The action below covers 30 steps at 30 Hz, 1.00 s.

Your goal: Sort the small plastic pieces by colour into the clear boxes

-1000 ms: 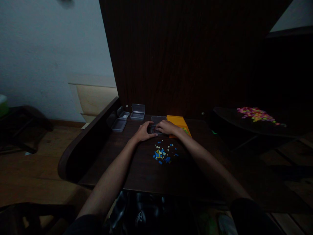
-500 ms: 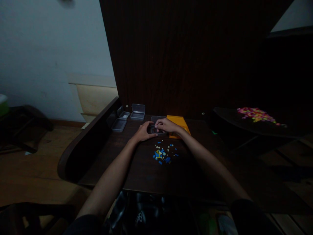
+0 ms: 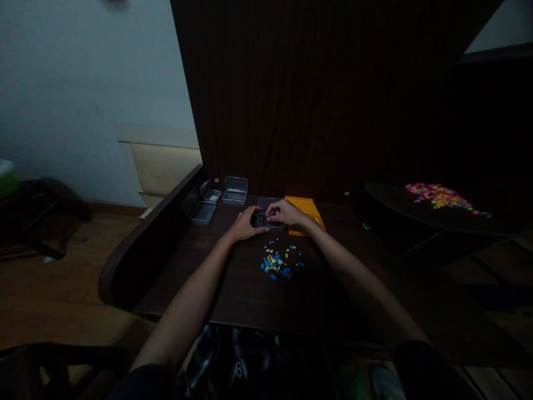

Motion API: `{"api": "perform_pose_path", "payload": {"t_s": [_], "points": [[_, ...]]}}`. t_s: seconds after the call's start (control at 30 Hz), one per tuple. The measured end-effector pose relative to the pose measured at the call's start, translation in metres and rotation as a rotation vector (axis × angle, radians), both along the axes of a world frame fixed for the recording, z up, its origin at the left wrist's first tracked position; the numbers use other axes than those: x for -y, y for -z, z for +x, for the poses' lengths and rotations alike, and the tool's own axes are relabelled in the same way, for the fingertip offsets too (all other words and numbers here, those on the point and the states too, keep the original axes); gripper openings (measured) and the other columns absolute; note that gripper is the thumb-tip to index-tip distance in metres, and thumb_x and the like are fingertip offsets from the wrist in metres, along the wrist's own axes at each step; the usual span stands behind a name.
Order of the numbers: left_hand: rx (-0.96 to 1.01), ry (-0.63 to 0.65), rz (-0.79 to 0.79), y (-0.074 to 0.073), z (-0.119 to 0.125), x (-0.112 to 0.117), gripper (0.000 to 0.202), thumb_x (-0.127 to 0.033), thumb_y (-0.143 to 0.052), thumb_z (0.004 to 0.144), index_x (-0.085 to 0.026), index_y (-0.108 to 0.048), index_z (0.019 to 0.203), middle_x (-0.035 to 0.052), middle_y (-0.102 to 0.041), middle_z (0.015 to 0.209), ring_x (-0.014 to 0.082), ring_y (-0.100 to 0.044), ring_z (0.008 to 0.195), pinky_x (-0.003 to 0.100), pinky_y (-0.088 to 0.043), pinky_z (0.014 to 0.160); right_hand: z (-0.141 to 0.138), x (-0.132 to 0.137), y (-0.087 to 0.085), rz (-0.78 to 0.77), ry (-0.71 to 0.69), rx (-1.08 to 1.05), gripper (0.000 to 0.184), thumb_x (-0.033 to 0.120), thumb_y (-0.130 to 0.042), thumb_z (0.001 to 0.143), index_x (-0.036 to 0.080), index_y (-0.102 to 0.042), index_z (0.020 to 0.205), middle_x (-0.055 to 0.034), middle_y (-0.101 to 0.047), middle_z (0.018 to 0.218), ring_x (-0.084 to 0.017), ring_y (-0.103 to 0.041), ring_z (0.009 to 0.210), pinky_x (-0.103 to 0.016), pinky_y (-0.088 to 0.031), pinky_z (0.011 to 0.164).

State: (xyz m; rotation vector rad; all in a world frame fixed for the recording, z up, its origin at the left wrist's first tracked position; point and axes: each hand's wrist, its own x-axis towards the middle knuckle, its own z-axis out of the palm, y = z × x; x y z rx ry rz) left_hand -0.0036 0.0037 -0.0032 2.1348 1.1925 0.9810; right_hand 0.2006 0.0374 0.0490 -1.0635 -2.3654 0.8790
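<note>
On a dark wooden table (image 3: 233,289) both my hands meet at a small clear plastic box (image 3: 266,204) near the far edge. My left hand (image 3: 245,223) curls round the box's left side. My right hand (image 3: 283,213) is closed in a pinch over the box; whatever it pinches is too small to make out. Just in front of the hands lies a scatter of small blue, yellow and white pieces (image 3: 278,260). An orange tray (image 3: 306,208) sits right behind my right hand.
Three more clear plastic boxes (image 3: 234,190) stand at the table's far left, two with open lids. A dark wooden panel rises behind the table. To the right, a second dark table carries a pile of pink and yellow pieces (image 3: 437,194). The room is dim.
My right hand has lifted slightly and its fingers have drawn together over the clear box. The left hand has stayed put.
</note>
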Motion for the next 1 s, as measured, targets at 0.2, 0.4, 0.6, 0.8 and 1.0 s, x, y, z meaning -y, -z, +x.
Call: {"api": "perform_pose_path", "payload": {"t_s": [0.2,0.4,0.6,0.8,1.0], "points": [[-0.007,-0.004,-0.001,-0.001,0.0,0.001,0.067,-0.044,-0.082,0.066,-0.02,-0.053,0.121,0.0101,-0.058,0.126,0.0297,-0.055,0.118,0.045,-0.043,0.105,-0.005,0.001,-0.004,0.208,-0.046,0.272,0.016,0.003,-0.072,0.071,0.014,-0.075,0.081,-0.0006,-0.071,0.078,-0.015,-0.064,0.075,-0.02,-0.044,0.07],[-0.002,-0.001,0.001,-0.001,0.0,0.001,0.066,-0.044,-0.082,0.067,-0.02,-0.053,0.121,0.0102,-0.059,0.125,0.0293,-0.056,0.116,0.045,-0.043,0.104,-0.011,-0.001,-0.001,0.251,-0.04,0.357,0.018,0.003,-0.074,0.072,0.016,-0.076,0.084,-0.001,-0.072,0.083,-0.017,-0.066,0.081,-0.02,-0.044,0.07],[0.007,0.011,0.014,0.001,-0.001,-0.001,0.065,-0.042,-0.082,0.066,-0.019,-0.053,0.12,0.0106,-0.059,0.125,0.0296,-0.056,0.116,0.045,-0.044,0.103,-0.008,-0.006,0.003,0.279,-0.058,0.393,0.019,0.006,-0.075,0.075,0.019,-0.077,0.088,-0.0007,-0.073,0.088,-0.018,-0.067,0.086,-0.021,-0.045,0.073],[0.01,0.012,0.014,0.004,-0.001,-0.003,0.067,-0.044,-0.082,0.066,-0.018,-0.053,0.121,0.0109,-0.059,0.125,0.0295,-0.057,0.115,0.044,-0.045,0.102,-0.001,-0.007,0.0,0.319,-0.064,0.388,0.024,0.005,-0.074,0.073,0.02,-0.077,0.092,-0.0011,-0.073,0.093,-0.019,-0.066,0.089,-0.022,-0.047,0.074],[0.006,0.006,0.007,0.003,0.0,-0.002,0.067,-0.044,-0.082,0.066,-0.02,-0.054,0.121,0.01,-0.059,0.124,0.0294,-0.056,0.116,0.044,-0.044,0.103,-0.003,-0.004,0.002,0.293,-0.081,0.352,0.022,0.004,-0.074,0.074,0.019,-0.076,0.09,0.0001,-0.073,0.089,-0.018,-0.067,0.084,-0.022,-0.046,0.073]]}}
